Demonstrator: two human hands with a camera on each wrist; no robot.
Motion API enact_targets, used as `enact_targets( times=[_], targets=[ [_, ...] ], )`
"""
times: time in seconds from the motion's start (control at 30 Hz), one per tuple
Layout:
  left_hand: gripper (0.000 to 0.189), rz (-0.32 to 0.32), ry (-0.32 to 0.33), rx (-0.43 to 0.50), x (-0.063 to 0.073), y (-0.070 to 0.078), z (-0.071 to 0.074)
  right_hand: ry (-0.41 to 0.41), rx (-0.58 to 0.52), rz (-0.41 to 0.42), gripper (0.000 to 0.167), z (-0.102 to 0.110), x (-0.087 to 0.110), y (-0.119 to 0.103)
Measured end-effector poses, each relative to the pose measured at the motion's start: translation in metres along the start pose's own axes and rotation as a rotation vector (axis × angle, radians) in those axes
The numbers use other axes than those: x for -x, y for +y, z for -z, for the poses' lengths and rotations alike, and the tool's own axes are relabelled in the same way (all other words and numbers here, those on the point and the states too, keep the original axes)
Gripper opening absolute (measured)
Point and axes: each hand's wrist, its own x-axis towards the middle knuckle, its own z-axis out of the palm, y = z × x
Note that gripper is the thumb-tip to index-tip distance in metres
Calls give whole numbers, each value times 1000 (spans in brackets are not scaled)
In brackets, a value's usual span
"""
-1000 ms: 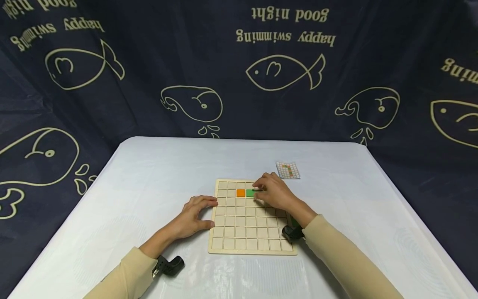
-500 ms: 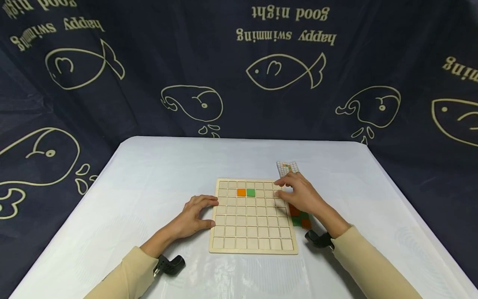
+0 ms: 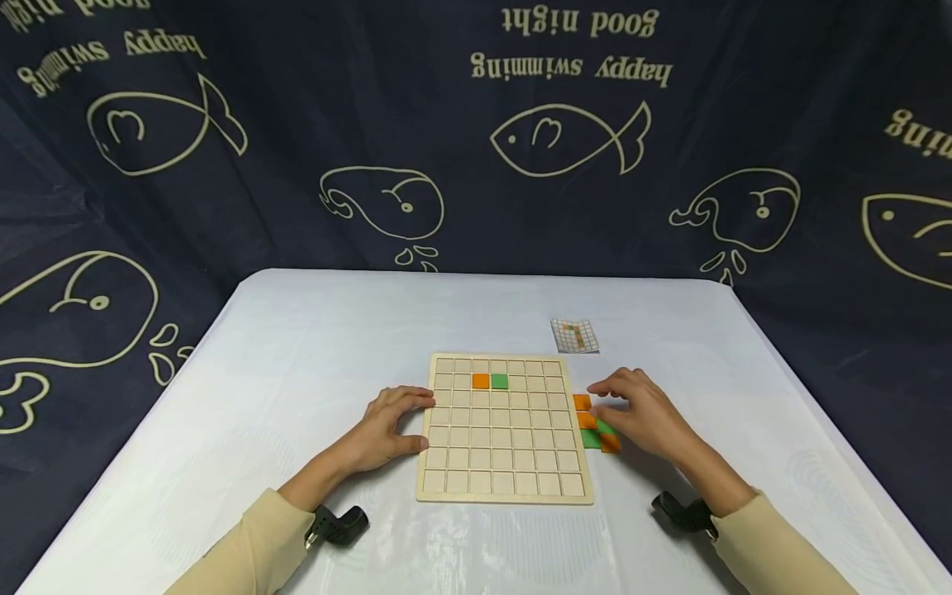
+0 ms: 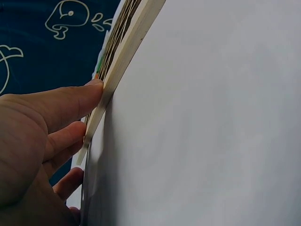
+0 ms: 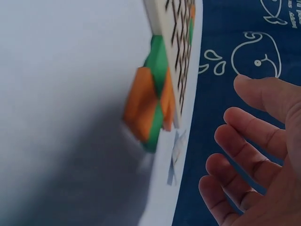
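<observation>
Tiles [image 3: 587,421] lie beside the right edge of the board [image 3: 501,436], near the empty, loosely spread right hand [image 3: 643,415]; the left hand [image 3: 385,431], fingers parted, only touches the left edge.

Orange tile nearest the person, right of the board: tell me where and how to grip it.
Pinch the flat orange tile by its near right corner, probably best with the right hand coming from the right: that corner faces outward onto the table, while a green tile lies close on its left.
</observation>
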Motion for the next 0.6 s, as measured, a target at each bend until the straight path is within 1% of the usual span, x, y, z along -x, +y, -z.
enact_targets(
  times=[0.17, 0.3, 0.47, 0.6],
  targets=[
    [55, -2, 3, -8, 0, 0, 0, -1, 27, -32, 25, -1, 13, 7],
    [55, -2, 6, -6, 0, 1, 0, 16, 46, -35, 26, -2, 21, 14],
    [55, 3, 1, 2, 0, 1, 0, 27, 71, -43, 24, -4, 27, 20],
    [54, 7, -5, 2, 0, 1, 0, 11, 84, -50, 20, -3, 31, 23]
  ],
)
